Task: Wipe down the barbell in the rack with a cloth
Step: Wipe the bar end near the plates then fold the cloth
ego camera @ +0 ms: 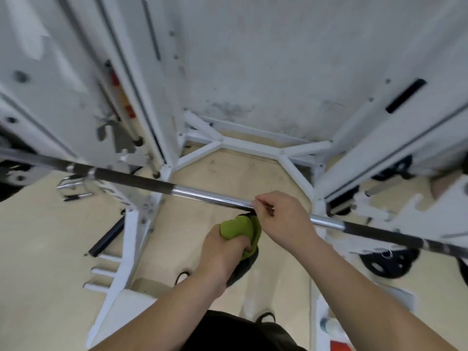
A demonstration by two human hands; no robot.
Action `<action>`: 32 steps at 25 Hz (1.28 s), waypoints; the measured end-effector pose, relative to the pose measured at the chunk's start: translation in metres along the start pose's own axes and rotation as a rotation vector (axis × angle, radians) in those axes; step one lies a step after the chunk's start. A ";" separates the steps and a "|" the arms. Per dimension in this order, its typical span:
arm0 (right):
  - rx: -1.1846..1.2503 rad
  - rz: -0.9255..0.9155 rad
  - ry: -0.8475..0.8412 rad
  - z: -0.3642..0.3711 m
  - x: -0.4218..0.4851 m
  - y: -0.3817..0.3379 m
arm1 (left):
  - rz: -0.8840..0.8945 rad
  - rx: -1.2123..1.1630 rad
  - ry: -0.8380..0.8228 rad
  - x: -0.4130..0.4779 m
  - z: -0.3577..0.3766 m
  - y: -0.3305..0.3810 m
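A long barbell lies across the white rack, running from upper left to lower right, with a shiny chrome middle and darker knurled stretches on either side. My right hand lies over the chrome middle of the bar, fingers curled on it. Just below the bar, my left hand is closed on a bunched green cloth with a dark underside. The cloth's upper edge reaches up to the bar under my right hand's fingers.
The white rack's uprights stand at left and right, joined by a white floor brace at the back wall. Black weight plates lie on the floor at right. A black tube and white pegs sit at lower left.
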State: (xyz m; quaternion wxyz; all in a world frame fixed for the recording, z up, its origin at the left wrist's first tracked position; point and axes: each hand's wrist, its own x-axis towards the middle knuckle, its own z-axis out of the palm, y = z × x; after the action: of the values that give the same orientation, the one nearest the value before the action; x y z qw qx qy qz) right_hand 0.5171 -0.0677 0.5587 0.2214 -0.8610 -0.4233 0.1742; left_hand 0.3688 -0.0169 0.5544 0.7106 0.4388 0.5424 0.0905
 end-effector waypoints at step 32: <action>-0.425 0.373 -0.018 -0.194 -0.112 0.343 | 1.139 1.650 -0.511 0.027 0.293 -0.018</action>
State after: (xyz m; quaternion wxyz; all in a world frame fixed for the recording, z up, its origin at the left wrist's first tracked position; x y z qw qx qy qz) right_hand 0.7705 -0.3895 0.5527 -0.0038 -0.9495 -0.2868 0.1270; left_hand 0.6219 -0.1653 0.5303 0.1344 0.9873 -0.0194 -0.0826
